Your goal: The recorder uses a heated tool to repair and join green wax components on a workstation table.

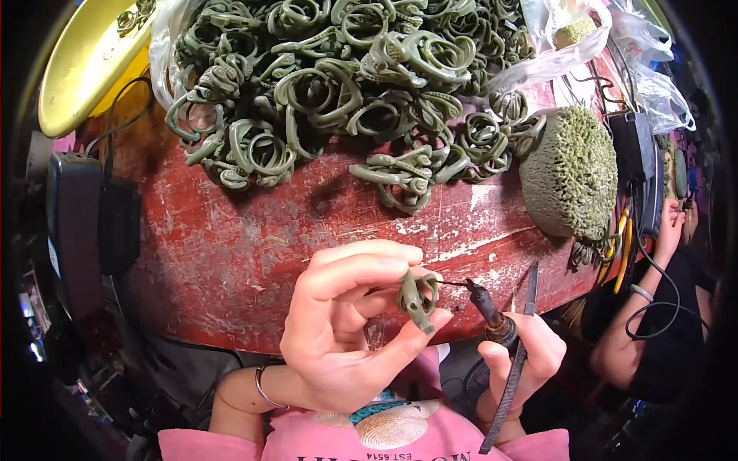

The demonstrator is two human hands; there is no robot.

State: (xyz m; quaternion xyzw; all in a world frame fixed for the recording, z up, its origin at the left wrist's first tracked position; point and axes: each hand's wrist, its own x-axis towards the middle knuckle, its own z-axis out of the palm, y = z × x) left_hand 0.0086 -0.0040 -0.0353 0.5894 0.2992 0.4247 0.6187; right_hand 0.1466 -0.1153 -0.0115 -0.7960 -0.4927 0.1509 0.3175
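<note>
My left hand (350,323) pinches a small olive-green wax ring piece (417,298) between thumb and fingers, just above the table's near edge. My right hand (519,361) grips a dark heated wax pen (486,309) whose thin tip points left at the ring piece, almost touching it. The same hand also holds a long flat dark file (513,369) that runs down past my wrist.
A large heap of green wax rings (338,84) covers the far half of the worn red table (231,238). A green domed cluster (573,173) sits at right, a yellow bowl (84,61) at far left, plastic bags at far right. Another person's arm (653,307) works at right.
</note>
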